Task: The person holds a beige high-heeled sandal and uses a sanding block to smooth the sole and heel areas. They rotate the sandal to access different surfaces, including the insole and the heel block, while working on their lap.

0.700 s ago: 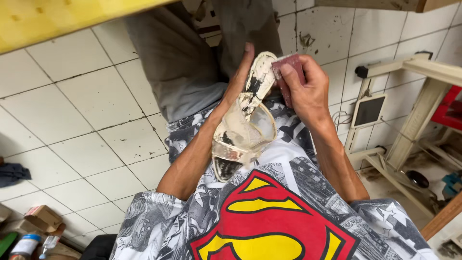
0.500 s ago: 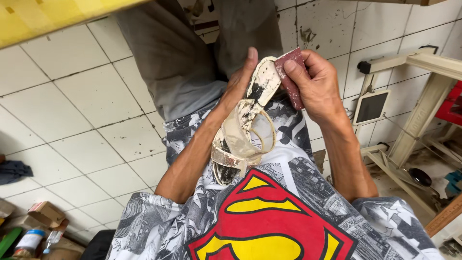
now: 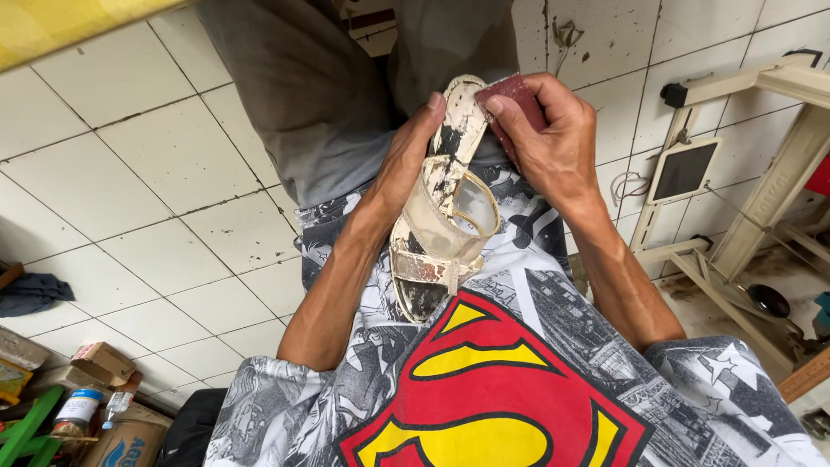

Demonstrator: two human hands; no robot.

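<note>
A worn cream sandal (image 3: 443, 227) with clear straps and a dirty, blackened insole rests against my lap and shirt, toe pointing away from me. My left hand (image 3: 406, 164) grips its left side from behind, thumb near the toe end. My right hand (image 3: 546, 138) presses a small dark red sanding pad (image 3: 512, 93) against the right edge of the sandal near the toe.
White tiled floor (image 3: 156, 182) lies to the left. A pale wooden frame (image 3: 752, 173) stands at the right. Boxes, a small jar and a green stand (image 3: 78, 406) crowd the lower left corner. A dark cloth (image 3: 30, 292) lies at the left edge.
My right hand with the red pad has shifted along the sandal's edge near the toe. The sandal has tilted a little in my left hand.
</note>
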